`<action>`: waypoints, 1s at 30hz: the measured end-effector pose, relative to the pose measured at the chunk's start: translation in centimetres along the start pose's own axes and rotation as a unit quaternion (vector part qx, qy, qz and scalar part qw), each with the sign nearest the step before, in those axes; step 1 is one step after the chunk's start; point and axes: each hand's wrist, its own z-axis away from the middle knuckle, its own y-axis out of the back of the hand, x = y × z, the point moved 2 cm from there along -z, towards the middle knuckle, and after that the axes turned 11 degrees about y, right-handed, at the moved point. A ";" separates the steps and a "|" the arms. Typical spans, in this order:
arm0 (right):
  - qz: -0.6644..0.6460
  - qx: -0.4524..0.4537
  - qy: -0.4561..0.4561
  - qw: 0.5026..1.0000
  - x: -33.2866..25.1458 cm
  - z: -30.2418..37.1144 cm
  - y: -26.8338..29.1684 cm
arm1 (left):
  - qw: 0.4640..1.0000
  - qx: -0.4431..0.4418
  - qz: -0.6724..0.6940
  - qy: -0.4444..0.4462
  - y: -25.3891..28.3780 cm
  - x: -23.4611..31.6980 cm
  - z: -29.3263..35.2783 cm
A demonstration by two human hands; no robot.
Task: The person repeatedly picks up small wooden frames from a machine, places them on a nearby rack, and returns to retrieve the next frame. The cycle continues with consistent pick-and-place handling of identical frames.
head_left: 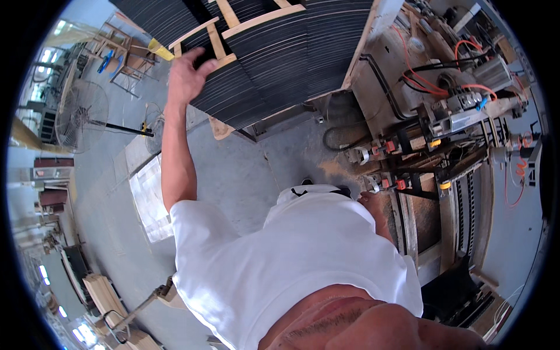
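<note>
My left hand [188,76] is stretched far forward with thumb and fingers apart. It reaches over a stack of thin black boards [274,70], beside a pale wooden frame piece [216,44] made of short joined strips. Whether the fingertips touch that wood I cannot tell. Another pale wooden strip [265,21] lies on the same stack, further right. My right hand [368,201] is low at my right side, close to a machine's metal clamp [376,185]. Its fingers are small and partly hidden, so its grip does not show.
The machine [461,119] with rails, orange hoses and dark cables fills the right side. Sawdust [335,168] lies on the floor beside it. At left stand a large fan [81,116] and a pale flat sheet [150,198]. Stacked boards [106,297] sit at lower left.
</note>
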 end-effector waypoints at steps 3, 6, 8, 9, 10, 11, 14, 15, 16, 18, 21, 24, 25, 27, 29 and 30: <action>0.003 0.002 0.015 1.000 0.8 -0.3 0.4 | 0.990 -0.130 0.052 -0.007 -1.6 -0.5 1.2; -0.023 0.017 0.019 0.999 1.3 -0.4 1.1 | 0.984 -0.140 0.105 0.037 -1.2 -0.1 1.0; -0.037 0.022 0.026 0.999 0.9 0.0 2.3 | 0.986 -0.138 0.087 0.044 -1.0 -0.1 1.3; -0.048 0.038 0.022 0.998 1.2 0.7 2.9 | 0.986 -0.144 0.083 0.032 -1.5 0.6 0.6; -0.016 0.062 0.027 0.998 1.6 1.3 3.5 | 0.986 -0.123 0.110 0.000 -2.1 1.1 0.5; 0.006 0.096 0.025 0.995 2.1 1.6 4.4 | 0.991 -0.112 0.061 -0.040 -1.9 1.4 0.4; 0.051 0.169 0.008 0.984 -0.9 4.2 10.3 | 0.990 0.051 0.111 -0.077 -1.3 4.8 3.3; 0.043 0.188 -0.037 0.981 -5.7 6.2 14.0 | 0.984 0.120 0.133 -0.009 -1.1 7.8 5.7; 0.096 0.244 -0.015 0.965 -7.0 8.4 16.7 | 0.947 0.128 0.294 -0.025 -2.2 10.1 7.2; 0.123 0.388 0.000 0.914 -11.6 14.0 22.2 | 0.884 0.094 0.448 -0.096 -7.8 14.1 10.0; 0.382 0.508 0.009 0.772 -15.6 23.9 28.3 | 0.777 -0.231 0.570 -0.131 -18.0 23.2 16.4; 0.510 0.561 -0.148 0.635 -19.1 34.7 31.6 | 0.706 -0.491 0.494 -0.127 -24.4 28.5 23.3; 0.533 0.567 -0.208 0.593 -19.9 38.4 31.6 | 0.690 -0.544 0.454 -0.144 -25.6 29.5 25.2; 0.627 0.514 -0.338 0.478 -23.9 44.6 30.6 | 0.647 -0.624 0.384 -0.211 -27.8 30.5 26.8; 0.613 0.462 -0.476 0.429 -25.5 52.2 28.1 | 0.614 -0.663 0.340 -0.261 -29.0 31.3 28.2; 0.532 0.449 -0.563 0.446 -25.6 54.6 27.1 | 0.615 -0.662 0.323 -0.280 -29.7 31.4 28.3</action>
